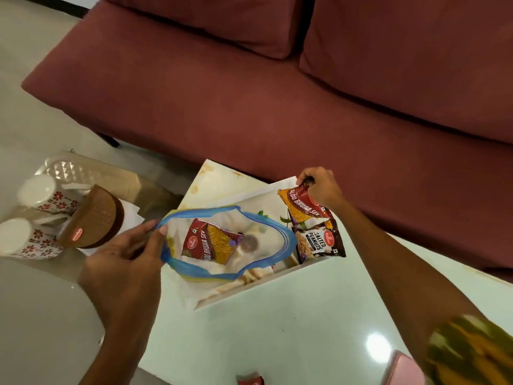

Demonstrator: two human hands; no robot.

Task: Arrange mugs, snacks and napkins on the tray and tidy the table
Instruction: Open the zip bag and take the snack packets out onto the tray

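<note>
My left hand [125, 259] pinches the blue rim of a clear zip bag [230, 243] and holds it open above the white box [249, 290]. One red-and-yellow sev packet [208, 243] lies inside the bag. My right hand [319, 184] pinches the top corner of a second sev packet [302, 204] at the box's far side. A salted peanuts packet [319, 243] lies just below it in the box. On the left, a clear tray [72, 168] carries two white floral mugs [41, 198] [19, 240], a brown round container [94, 218] and white napkins [133, 215].
A maroon sofa [277, 93] runs along the far side. The glossy white table [291, 329] spreads under the box. Another red packet [249, 380] peeks in at the bottom edge, and a pink object [402, 370] lies at bottom right. Pale floor shows at the left.
</note>
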